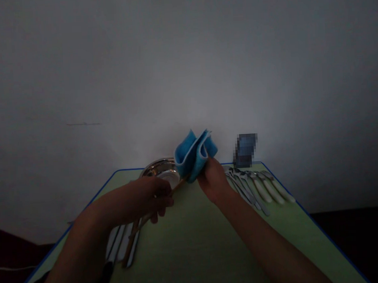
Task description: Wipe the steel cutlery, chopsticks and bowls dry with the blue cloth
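My left hand [156, 194] has its fingers curled in and pinches a thin brown stick [179, 185]. The stick slants up out of my fingers, and its top end goes to the blue cloth [192, 156], where I can't tell how far in it reaches. My right hand [214, 180] is closed on the low part of the cloth, but some of its fingers are hidden, so I can't tell how each one sits. The cloth is bunched up in big folds with pale edges, and it is up in front of me, over the far part of the green table [194, 246]. Just behind my left hand is a shiny metal bowl [152, 168], and the cloth hides a bit of its right side. Under my left arm some long, thin tools [120, 248] lie side by side, partly covered. To the right of my right hand there are shiny metal tools [247, 193], and next to them a few with white handles [264, 190]. Behind those is a dark, blurry thing [246, 150], near the grey wall [185, 65]. The table has a blue edge.
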`<state>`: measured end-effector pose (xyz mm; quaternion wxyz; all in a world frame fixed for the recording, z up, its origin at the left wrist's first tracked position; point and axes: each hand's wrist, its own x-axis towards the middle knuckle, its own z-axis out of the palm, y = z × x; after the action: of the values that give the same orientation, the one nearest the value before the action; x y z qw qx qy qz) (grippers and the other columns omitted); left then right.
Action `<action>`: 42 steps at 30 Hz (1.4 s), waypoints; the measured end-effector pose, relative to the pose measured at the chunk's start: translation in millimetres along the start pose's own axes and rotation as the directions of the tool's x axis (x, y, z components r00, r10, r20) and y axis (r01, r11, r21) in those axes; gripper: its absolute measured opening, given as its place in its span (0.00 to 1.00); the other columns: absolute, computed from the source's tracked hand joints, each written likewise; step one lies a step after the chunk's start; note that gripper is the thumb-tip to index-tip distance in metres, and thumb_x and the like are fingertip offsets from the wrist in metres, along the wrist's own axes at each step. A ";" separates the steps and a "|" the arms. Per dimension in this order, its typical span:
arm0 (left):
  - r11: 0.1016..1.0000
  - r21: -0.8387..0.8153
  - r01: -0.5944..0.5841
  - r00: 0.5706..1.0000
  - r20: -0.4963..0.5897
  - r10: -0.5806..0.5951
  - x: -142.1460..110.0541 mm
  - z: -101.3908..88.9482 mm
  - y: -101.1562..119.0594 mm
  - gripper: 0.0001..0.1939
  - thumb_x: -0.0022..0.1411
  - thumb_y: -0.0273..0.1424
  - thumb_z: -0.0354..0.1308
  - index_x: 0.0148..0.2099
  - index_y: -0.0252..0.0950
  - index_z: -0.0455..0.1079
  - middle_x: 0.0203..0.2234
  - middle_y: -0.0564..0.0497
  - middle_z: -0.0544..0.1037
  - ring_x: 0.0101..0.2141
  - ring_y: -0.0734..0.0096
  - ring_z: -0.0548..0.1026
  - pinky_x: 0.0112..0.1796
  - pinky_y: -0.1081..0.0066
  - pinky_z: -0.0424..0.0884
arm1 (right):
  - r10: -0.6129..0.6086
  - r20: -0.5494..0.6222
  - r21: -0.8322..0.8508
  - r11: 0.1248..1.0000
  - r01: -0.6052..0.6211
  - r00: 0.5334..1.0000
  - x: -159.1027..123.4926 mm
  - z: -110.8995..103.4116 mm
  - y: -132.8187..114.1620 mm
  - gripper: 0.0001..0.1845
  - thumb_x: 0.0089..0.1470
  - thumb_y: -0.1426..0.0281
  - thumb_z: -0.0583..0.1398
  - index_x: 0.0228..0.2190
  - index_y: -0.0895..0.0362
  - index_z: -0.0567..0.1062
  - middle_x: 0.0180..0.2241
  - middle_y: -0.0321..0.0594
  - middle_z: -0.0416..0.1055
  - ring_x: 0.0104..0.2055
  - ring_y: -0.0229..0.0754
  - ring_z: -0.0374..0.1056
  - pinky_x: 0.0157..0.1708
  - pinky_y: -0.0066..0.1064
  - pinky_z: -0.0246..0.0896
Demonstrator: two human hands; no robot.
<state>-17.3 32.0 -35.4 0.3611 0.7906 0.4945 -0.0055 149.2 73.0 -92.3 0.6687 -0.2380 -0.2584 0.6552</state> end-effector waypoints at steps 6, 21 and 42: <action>0.997 -0.073 0.017 1.000 -0.019 -0.019 0.5 0.6 -1.3 0.09 0.54 0.36 0.56 0.28 0.36 0.65 0.21 0.53 0.75 0.23 0.67 0.77 0.24 0.72 0.70 | 0.086 0.013 -0.083 0.993 -0.084 0.996 -9.2 7.3 6.1 0.10 0.51 0.62 0.58 0.33 0.55 0.72 0.31 0.35 0.76 0.31 0.35 0.69 0.34 0.27 0.65; 0.996 0.076 -0.054 0.998 0.049 0.050 -5.5 -0.3 5.4 0.18 0.63 0.38 0.45 0.28 0.35 0.72 0.23 0.50 0.79 0.25 0.69 0.77 0.27 0.74 0.69 | -0.064 -0.120 0.092 0.993 0.075 0.991 7.9 0.2 -32.2 0.10 0.47 0.65 0.60 0.20 0.54 0.66 0.17 0.27 0.66 0.20 0.33 0.59 0.20 0.24 0.58; 0.999 0.047 -0.022 1.000 -0.003 0.023 -6.4 5.8 12.0 0.17 0.63 0.37 0.42 0.32 0.35 0.69 0.27 0.48 0.79 0.26 0.68 0.77 0.26 0.73 0.70 | -0.037 -0.034 0.056 0.998 0.039 0.999 0.0 7.1 -34.1 0.08 0.50 0.63 0.59 0.24 0.54 0.70 0.21 0.29 0.71 0.24 0.35 0.65 0.26 0.26 0.63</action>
<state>-9.0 20.7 -30.5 0.3415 0.8044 0.4859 -0.0117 170.3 71.9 -64.5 0.6916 -0.2251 -0.2332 0.6455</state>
